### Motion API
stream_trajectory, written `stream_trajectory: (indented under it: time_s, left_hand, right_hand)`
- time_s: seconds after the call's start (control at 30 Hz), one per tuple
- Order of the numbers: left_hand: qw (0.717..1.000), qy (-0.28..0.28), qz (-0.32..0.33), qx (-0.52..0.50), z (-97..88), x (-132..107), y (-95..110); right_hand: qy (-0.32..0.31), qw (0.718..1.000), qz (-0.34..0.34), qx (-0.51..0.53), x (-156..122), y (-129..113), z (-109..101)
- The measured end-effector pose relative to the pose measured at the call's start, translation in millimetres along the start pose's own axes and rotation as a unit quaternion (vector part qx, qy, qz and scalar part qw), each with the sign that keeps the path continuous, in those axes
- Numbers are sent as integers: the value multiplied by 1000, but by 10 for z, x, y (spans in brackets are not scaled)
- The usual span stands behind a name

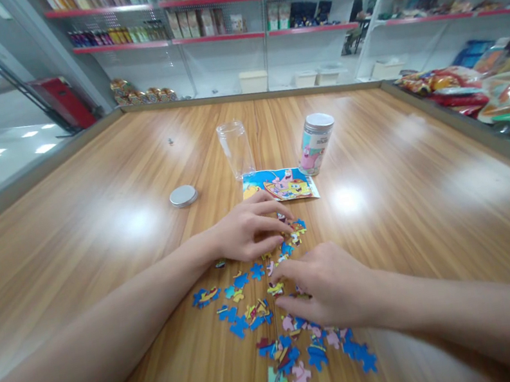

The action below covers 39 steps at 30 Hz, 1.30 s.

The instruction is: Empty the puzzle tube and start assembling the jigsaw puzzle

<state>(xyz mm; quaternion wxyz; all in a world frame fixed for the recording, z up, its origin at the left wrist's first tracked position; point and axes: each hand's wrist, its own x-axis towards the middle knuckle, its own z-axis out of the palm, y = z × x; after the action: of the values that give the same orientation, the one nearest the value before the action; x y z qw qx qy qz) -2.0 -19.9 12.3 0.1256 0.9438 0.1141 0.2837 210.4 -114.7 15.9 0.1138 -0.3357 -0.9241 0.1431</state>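
Several loose jigsaw pieces point(279, 337), mostly blue, pink and yellow, lie scattered on the wooden table point(95, 231) in front of me. My left hand point(246, 228) rests at the far edge of the pile, fingers curled and pinching at small pieces near its tips. My right hand point(329, 283) lies palm down over the middle of the pile, fingers spread and touching pieces. A colourful picture sheet point(283, 184) lies just beyond my left hand.
Behind the sheet stand an empty clear jar point(235, 148) and a printed can with a silver lid point(315, 142). A loose silver lid point(183, 196) lies to the left. Snack bags point(487, 87) line the right edge. Stocked shelves point(217, 21) stand behind the table.
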Motion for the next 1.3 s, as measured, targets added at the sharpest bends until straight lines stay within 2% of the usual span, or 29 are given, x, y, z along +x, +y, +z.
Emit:
stream_trajectory:
  time_s: [0.2, 0.27, 0.33, 0.43, 0.5, 0.6, 0.7, 0.77, 0.87, 0.93, 1.0, 1.1, 1.2, 1.3]
  left_hand:
    - [999, -37, -10, -19, 4, 0, 6]
    - [999, -42, -15, -22, 3, -10, -1]
    - [998, -48, -18, -25, 6, -16, -9]
    - [998, -39, -14, -36, 20, -20, -21]
    - [999, -7, -13, -40, 29, -26, -32]
    - [998, 52, -36, -11, 34, -45, -49]
    - [992, 104, -68, 25, 32, -64, -60]
    - [988, 125, -80, 34, 31, -69, -61]
    - [989, 120, -82, 30, 34, -71, -59]
    - [992, 104, -72, 25, 38, -72, -60]
    - [994, 85, -59, 21, 42, -74, -64]
    - [998, 50, -40, 10, 42, -70, -71]
    - [1000, 15, -21, 3, 38, -51, -74]
    - [1000, -4, -11, 1, 33, -30, -73]
  right_hand:
    - [0, 1000, 6, 26, -13, 35, -33]
    - [13, 999, -13, 42, -18, 39, -32]
    - [52, 994, -61, 71, -19, 58, -33]
    - [153, 978, -107, 97, -3, 166, -48]
    - [212, 970, -83, 86, 24, 303, -66]
    - [236, 969, -7, 74, 76, 547, -99]
    - [231, 969, 51, 64, 122, 722, -128]
    - [206, 974, 69, 59, 142, 768, -131]
    - [157, 983, 76, 55, 151, 770, -116]
    - [151, 984, 73, 53, 146, 754, -106]
    - [160, 984, 55, 56, 133, 730, -107]
    - [171, 983, -8, 60, 107, 665, -122]
    - [125, 987, -90, 47, 90, 564, -115]
    - [77, 987, -126, 56, 88, 480, -73]
